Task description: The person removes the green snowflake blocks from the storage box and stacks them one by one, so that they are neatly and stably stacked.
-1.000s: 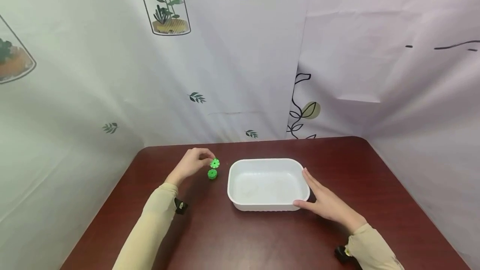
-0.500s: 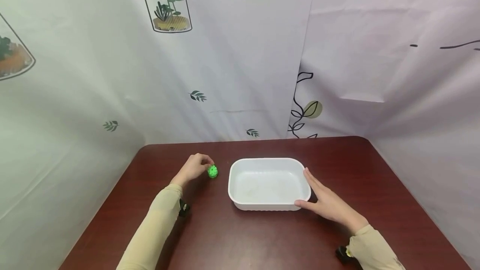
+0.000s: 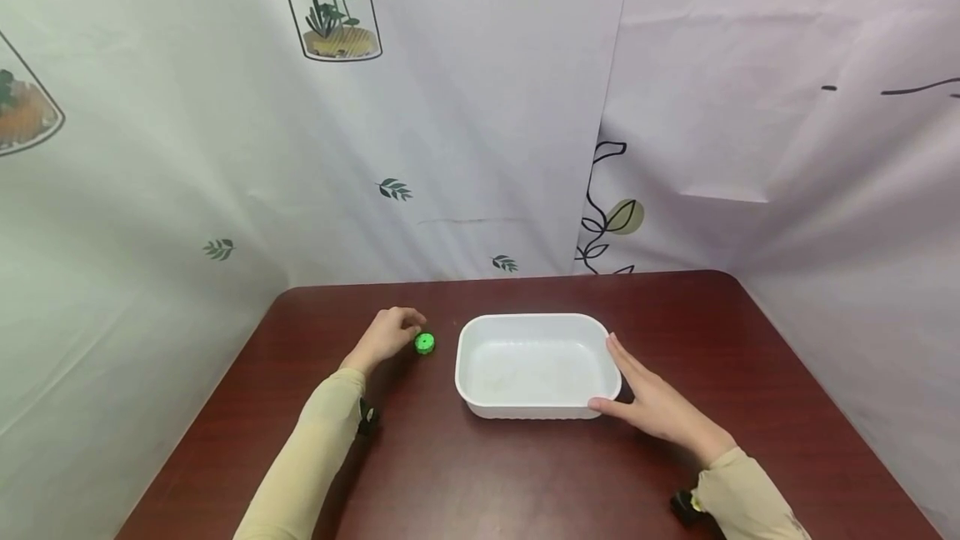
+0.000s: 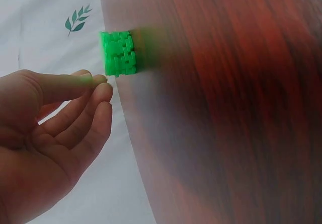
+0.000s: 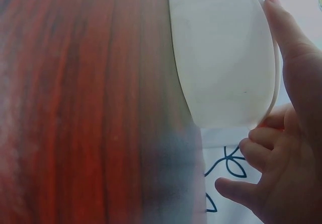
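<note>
A short stack of green notched plastic discs (image 3: 424,344) stands on the table left of the white container. In the left wrist view, the stacked discs (image 4: 118,54) show interleaved notches on their side. My left hand (image 3: 386,335) is right beside the stack, thumb and fingertips drawn close together with nothing between them. On the right, my right hand (image 3: 660,405) holds the near right corner of a white rectangular container (image 3: 537,412). Its thumb lies on the front rim, its fingers along the right side. Inside, the container has nothing in it.
The dark red-brown table (image 3: 480,482) has rounded far corners. White cloth (image 3: 487,107) printed with plants hangs behind it and along both sides. A black wrist strap piece (image 3: 367,417) sits at the left cuff, another (image 3: 684,507) at the right.
My left hand has lowered a green disc onto the stack, let go of it and drawn slightly away to the left. The right hand and the container have stayed in place.
</note>
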The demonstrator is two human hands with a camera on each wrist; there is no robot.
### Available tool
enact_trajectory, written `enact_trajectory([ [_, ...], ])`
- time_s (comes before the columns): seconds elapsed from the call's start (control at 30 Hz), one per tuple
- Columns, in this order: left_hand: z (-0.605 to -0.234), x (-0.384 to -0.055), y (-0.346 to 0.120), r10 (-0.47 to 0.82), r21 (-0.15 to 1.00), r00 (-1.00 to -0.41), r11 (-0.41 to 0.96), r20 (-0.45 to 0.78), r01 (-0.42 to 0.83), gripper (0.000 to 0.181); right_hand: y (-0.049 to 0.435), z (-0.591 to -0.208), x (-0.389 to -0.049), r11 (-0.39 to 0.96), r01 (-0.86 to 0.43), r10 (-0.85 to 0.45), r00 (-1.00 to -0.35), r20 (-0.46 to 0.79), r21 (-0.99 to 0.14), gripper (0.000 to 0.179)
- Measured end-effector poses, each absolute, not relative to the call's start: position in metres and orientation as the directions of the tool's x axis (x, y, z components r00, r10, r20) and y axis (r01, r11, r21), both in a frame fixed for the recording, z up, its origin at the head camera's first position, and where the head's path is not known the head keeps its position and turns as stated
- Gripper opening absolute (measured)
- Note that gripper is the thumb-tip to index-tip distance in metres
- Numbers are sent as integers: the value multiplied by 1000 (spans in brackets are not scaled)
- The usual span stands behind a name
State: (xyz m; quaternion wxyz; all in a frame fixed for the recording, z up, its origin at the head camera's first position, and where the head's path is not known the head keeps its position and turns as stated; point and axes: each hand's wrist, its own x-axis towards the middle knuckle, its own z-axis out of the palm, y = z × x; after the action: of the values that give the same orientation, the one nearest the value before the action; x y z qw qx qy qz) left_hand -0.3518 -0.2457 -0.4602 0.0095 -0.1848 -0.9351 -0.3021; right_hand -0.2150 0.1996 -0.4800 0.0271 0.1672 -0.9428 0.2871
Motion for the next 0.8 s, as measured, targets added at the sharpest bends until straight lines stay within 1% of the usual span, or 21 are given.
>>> enact_trajectory([
  [0.13,-461,-351,-250,343,574,-933,744,110,341,23,200,-480,-214,776,-334,-303,-941,149,-535,108],
  [0.3,-462,-351,-253,379,584,-923,734,71,346,31,199,-481,-213,776,-333,-300,-942,151,-536,108],
  [0.43,-461,-348,-255,371,590,-926,732,73,340,35,197,-484,-213,775,-319,-293,-946,137,-545,108],
  [0.6,-456,-334,-258,325,560,-933,749,156,355,39,198,-484,-213,775,-315,-304,-946,114,-547,110],
  [0.7,-450,-322,-260,286,511,-926,774,245,374,45,200,-481,-215,754,-321,-324,-941,100,-574,111],
  [0.8,-442,-311,-261,241,473,-915,796,325,378,51,203,-475,-218,726,-338,-334,-935,123,-599,108],
])
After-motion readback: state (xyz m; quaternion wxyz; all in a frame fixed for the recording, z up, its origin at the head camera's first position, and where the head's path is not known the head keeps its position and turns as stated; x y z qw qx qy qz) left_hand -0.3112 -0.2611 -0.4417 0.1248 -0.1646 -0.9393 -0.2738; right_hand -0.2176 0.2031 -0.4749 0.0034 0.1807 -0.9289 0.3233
